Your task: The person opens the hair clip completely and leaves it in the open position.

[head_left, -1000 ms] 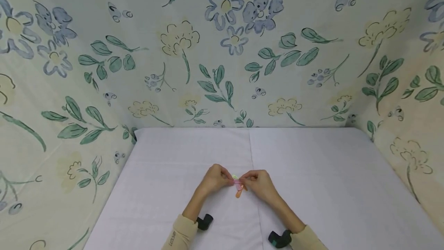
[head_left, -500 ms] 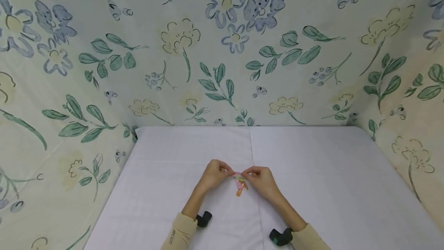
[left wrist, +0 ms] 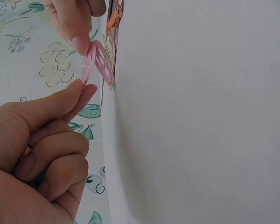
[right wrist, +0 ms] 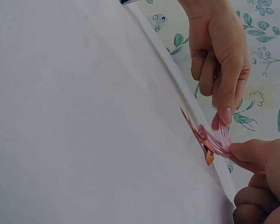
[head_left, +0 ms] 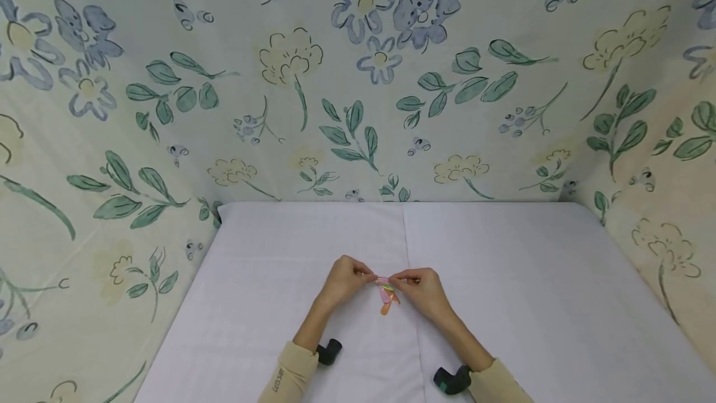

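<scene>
A pink snap hair clip point(left wrist: 87, 69) is stretched between both hands. My left hand point(head_left: 344, 282) pinches one end between thumb and index finger, its other fingers curled in. The right hand point(head_left: 423, 291) pinches the opposite end with thumb and fingertip. From this clip hangs a second pink hair clip point(left wrist: 104, 65), with cut-out slots along it. Close by it dangle a green piece point(left wrist: 107, 49) and orange pieces point(right wrist: 210, 157), which look like more clips. How they are joined is too small to tell. The bunch hangs below the fingertips in the head view.
A white cloth point(head_left: 503, 303) with a crease down its middle covers the table. Floral fabric point(head_left: 358, 142) stands behind it and along both sides. Black wrist cameras point(head_left: 330, 352) sit under the beige sleeves point(head_left: 293, 369).
Both hands have risen slightly and moved away from the body. The pink clip now shows between the fingertips, with the green and orange pieces hanging below. Over the last half second they barely move.
</scene>
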`<action>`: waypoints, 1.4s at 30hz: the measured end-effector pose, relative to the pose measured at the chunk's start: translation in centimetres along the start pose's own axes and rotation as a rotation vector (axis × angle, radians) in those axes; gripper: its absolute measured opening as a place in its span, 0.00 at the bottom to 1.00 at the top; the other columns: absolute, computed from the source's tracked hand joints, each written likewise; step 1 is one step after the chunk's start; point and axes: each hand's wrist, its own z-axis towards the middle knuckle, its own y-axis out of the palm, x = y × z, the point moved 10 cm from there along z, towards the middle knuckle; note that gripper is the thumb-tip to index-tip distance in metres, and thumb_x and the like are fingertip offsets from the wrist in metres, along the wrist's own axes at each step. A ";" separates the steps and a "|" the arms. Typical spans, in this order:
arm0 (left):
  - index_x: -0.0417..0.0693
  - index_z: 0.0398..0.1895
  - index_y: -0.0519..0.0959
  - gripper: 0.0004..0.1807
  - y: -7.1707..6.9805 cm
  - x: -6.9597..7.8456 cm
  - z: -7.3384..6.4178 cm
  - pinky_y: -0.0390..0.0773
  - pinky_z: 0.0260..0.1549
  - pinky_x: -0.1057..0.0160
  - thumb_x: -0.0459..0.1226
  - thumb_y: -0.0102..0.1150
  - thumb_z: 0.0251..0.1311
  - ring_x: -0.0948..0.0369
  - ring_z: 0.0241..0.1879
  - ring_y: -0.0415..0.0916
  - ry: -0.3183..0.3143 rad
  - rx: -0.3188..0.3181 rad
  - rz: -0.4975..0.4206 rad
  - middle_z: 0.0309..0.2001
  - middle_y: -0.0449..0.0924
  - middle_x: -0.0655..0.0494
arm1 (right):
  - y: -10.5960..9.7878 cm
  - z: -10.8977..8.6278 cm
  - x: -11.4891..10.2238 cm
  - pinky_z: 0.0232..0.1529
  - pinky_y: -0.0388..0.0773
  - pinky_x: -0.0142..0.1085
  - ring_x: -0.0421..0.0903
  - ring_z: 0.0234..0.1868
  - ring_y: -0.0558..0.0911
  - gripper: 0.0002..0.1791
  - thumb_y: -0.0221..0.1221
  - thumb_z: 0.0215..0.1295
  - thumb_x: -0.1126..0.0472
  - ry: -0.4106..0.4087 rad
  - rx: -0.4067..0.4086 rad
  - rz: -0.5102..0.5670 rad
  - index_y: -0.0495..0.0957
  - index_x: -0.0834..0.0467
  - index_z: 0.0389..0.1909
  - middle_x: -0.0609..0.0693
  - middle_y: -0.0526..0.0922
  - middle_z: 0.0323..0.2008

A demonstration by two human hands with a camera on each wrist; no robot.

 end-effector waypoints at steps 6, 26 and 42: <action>0.40 0.31 0.91 0.07 -0.3 0.4 0.0 0.64 0.21 0.71 0.36 0.73 0.61 0.67 0.22 0.66 0.018 0.006 -0.034 0.22 0.80 0.58 | -0.1 0.1 0.0 0.18 0.52 0.26 0.30 0.14 0.56 0.04 0.73 0.62 0.59 -0.030 0.023 -0.003 0.92 0.56 0.32 0.40 0.61 0.11; 0.43 0.33 0.91 0.06 -1.5 0.5 0.5 0.65 0.26 0.71 0.36 0.71 0.63 0.64 0.29 0.67 0.027 0.103 -0.229 0.28 0.83 0.55 | 0.4 0.1 -0.9 0.20 0.53 0.26 0.33 0.16 0.57 0.05 0.72 0.64 0.58 0.042 -0.070 0.052 0.91 0.55 0.36 0.40 0.61 0.14; 0.42 0.31 0.92 0.05 -2.8 2.0 1.1 0.57 0.20 0.71 0.36 0.76 0.57 0.70 0.18 0.56 0.140 0.131 -0.275 0.23 0.86 0.52 | -1.1 1.4 -2.7 0.20 0.51 0.26 0.31 0.17 0.53 0.05 0.73 0.61 0.61 -0.120 0.077 0.094 0.92 0.57 0.37 0.44 0.56 0.14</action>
